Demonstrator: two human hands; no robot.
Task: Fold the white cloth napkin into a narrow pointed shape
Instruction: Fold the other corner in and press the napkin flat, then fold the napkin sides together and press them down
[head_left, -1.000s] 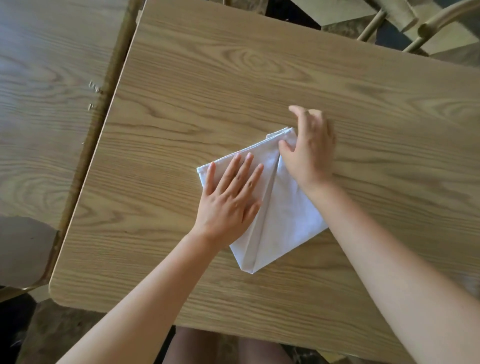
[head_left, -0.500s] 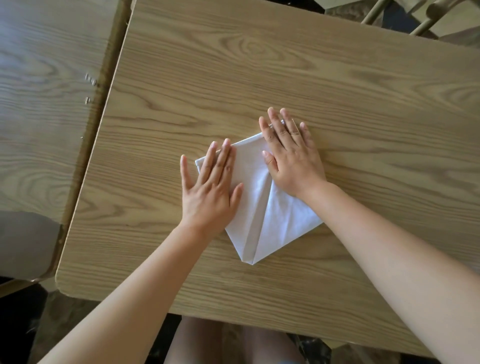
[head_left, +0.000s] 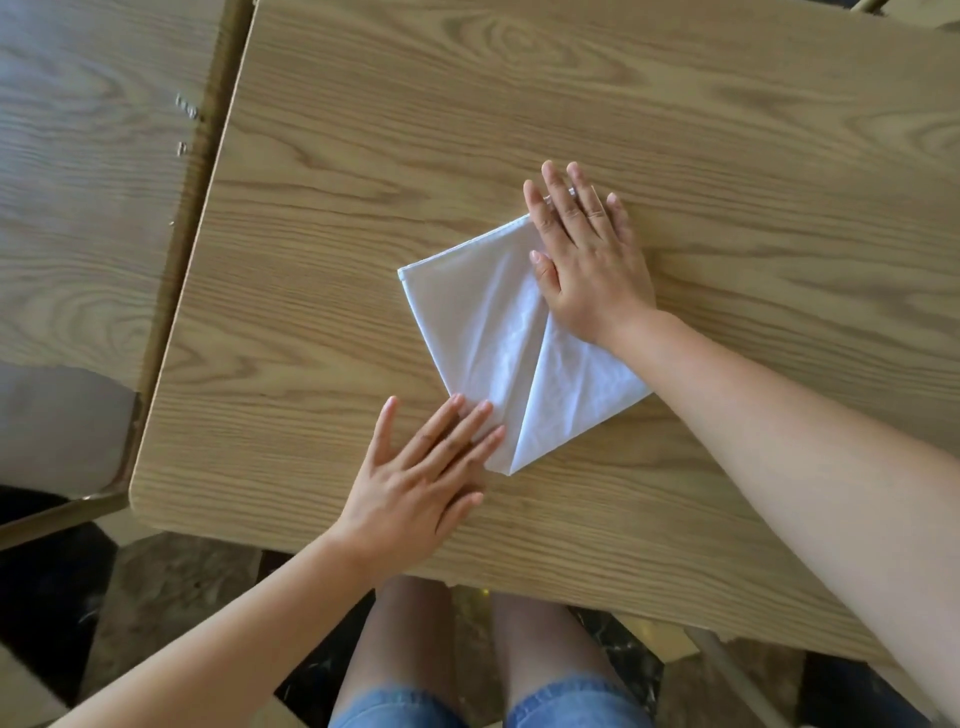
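Observation:
The white cloth napkin (head_left: 493, 338) lies flat on the wooden table (head_left: 571, 104), folded into a kite shape whose point faces the near edge. Two flaps meet along a slanted seam down its middle. My right hand (head_left: 587, 260) lies flat with fingers spread on the napkin's far right corner, pressing it down. My left hand (head_left: 421, 478) rests flat at the near left, its fingertips on the lower left edge of the napkin close to the point. Neither hand grips the cloth.
A second wooden table (head_left: 93, 182) stands against the left side, with a narrow gap between the two. The near table edge runs just below my left hand, and my knees (head_left: 467, 649) show under it.
My left hand has slid down the left flap from its upper part to the lower tip. My right hand, first curled at the top corner, now lies flat on it.

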